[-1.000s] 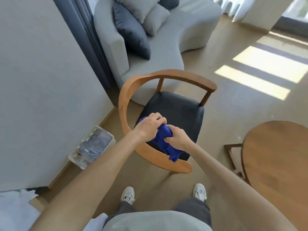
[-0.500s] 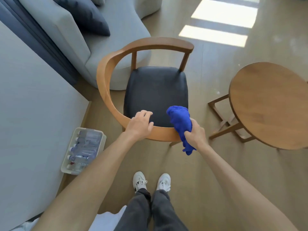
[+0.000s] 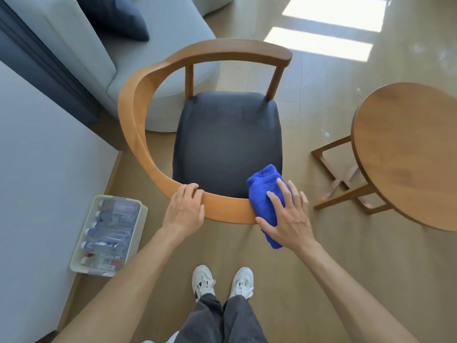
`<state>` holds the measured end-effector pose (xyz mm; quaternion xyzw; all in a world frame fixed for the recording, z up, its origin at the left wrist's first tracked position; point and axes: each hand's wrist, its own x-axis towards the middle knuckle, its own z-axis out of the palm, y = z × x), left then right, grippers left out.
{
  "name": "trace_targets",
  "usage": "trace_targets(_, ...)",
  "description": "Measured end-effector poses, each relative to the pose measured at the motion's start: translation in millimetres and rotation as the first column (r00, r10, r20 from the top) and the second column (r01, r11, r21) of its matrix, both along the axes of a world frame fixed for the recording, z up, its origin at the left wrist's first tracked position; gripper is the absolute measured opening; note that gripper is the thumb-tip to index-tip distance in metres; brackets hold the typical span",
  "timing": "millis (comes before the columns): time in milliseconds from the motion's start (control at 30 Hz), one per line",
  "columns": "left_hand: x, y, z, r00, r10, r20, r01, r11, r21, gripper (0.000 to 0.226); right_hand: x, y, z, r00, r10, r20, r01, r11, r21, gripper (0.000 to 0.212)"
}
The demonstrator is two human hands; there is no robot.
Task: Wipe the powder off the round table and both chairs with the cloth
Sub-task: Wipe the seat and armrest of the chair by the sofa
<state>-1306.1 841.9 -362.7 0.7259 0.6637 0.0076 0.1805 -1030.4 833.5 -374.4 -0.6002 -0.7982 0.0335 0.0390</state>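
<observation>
A: Item one, blue cloth (image 3: 263, 198). Location?
B: Draped over the near end of the chair (image 3: 222, 134) rail, part on the dark seat edge, part hanging below the wood.
A: Right hand (image 3: 288, 216)?
B: Flat on top of the cloth, fingers (image 3: 282, 191) spread wide, pressing rather than gripping; the cloth lies under the palm and fingers.
A: Left hand (image 3: 184, 210)?
B: Curled over the same rail, just left of the cloth, apart from it.
A: Round table (image 3: 405, 154)?
B: Right of the chair, well apart from both hands.
</observation>
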Motion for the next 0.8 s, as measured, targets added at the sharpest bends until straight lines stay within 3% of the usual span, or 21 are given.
trace_targets(233,-4,-9,-8,0.999,-0.017,0.034,0.015,0.998,0.055,0.037,-1,-2,-8,0.989,0.082,-0.126,-0.098,0.986,-0.132,0.077)
trace_targets(367,-9,-7,-9,0.998,-0.048,0.038,0.046,0.997,0.068,0.039,31,14,5,0.935,0.354,-0.006,-0.345,0.908,-0.238,0.094)
trace_targets(467,-14,-7,-12,0.996,-0.082,-0.016,0.083,0.994,0.073,0.041,31,31,9,0.883,0.463,0.079,-0.432,0.865,-0.254,0.100)
trace_targets(600,-32,-7,-14,0.995,0.028,-0.100,-0.025,0.999,0.034,0.054,13,27,-4,0.903,0.428,0.022,-0.413,0.883,-0.222,0.101)
trace_targets(800,-61,11,-11,0.984,0.158,-0.083,-0.156,0.987,0.019,0.062,-13,13,-14,0.951,0.304,-0.053,-0.308,0.945,-0.106,0.098)
